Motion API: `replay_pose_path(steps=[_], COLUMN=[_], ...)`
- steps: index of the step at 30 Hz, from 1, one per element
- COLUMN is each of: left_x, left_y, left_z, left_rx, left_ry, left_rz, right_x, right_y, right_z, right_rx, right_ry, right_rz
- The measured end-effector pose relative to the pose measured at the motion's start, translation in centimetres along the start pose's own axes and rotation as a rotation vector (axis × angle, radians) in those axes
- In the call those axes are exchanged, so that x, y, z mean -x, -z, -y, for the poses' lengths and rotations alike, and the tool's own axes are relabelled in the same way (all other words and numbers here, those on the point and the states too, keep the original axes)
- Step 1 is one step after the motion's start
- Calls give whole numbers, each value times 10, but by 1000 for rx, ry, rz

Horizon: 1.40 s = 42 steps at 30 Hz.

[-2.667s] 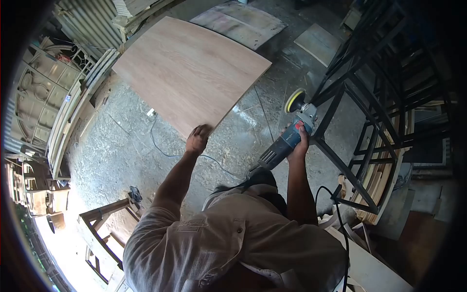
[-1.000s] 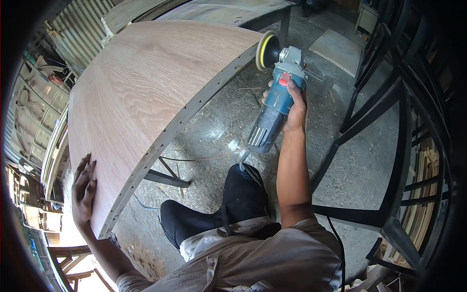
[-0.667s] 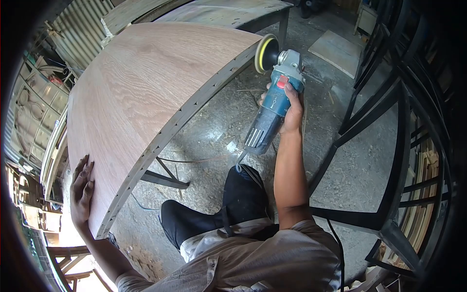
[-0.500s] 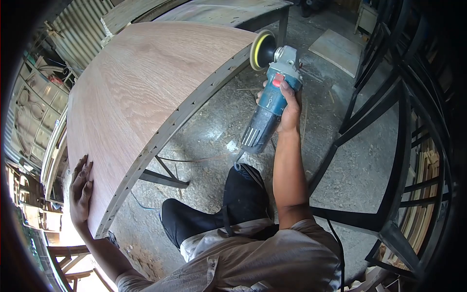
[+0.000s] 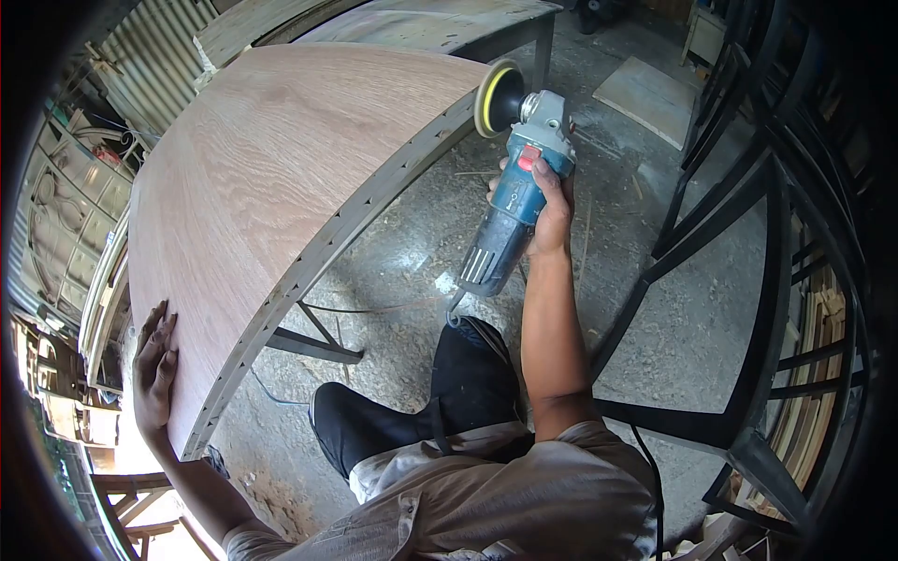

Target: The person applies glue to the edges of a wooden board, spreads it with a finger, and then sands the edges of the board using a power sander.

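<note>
In my right hand [image 5: 550,210] is a blue and grey angle grinder [image 5: 516,192], my fingers wrapped round its body and my thumb by the red switch. Its round sanding disc [image 5: 486,99], with a yellow ring and black backing, stands at the far right edge of a large wooden panel [image 5: 271,159]. The panel has wood-grain sheeting on top and a curved side edge [image 5: 360,203] with small dark notches. At the near left end of the panel, my left hand [image 5: 155,365] lies on the surface with its fingers stretched out.
Black metal frames [image 5: 748,374] stand along the right side. A worktable [image 5: 449,26] is behind the panel, and a flat board [image 5: 647,98] lies on the dusty concrete floor [image 5: 402,271]. Stacked wood strips [image 5: 105,280] and metal grillwork [image 5: 61,201] are at the left. A black cord [image 5: 645,458] hangs beside my right side.
My right hand and the grinder have shifted slightly left, bringing the disc closer over the panel's edge. My left hand has stayed in place.
</note>
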<state>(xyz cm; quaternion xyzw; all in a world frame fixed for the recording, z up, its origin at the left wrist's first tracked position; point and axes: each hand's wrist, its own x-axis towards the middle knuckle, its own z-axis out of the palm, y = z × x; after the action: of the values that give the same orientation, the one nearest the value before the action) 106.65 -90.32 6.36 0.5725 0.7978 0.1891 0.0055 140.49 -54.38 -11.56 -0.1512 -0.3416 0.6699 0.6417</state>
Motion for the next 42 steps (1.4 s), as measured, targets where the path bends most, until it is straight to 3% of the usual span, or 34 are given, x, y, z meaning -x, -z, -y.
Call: replay_pose_path(steps=[35, 42], left_x=[-1, 0], left_y=[-2, -3], left_z=[8, 5], left_rx=[10, 6], left_ry=[-24, -27], left_rz=[-4, -1], right_x=[19, 19], right_y=[4, -7], right_z=[-16, -15], right_rx=[-20, -3], right_ry=[-2, 76], right_rz=[-5, 1])
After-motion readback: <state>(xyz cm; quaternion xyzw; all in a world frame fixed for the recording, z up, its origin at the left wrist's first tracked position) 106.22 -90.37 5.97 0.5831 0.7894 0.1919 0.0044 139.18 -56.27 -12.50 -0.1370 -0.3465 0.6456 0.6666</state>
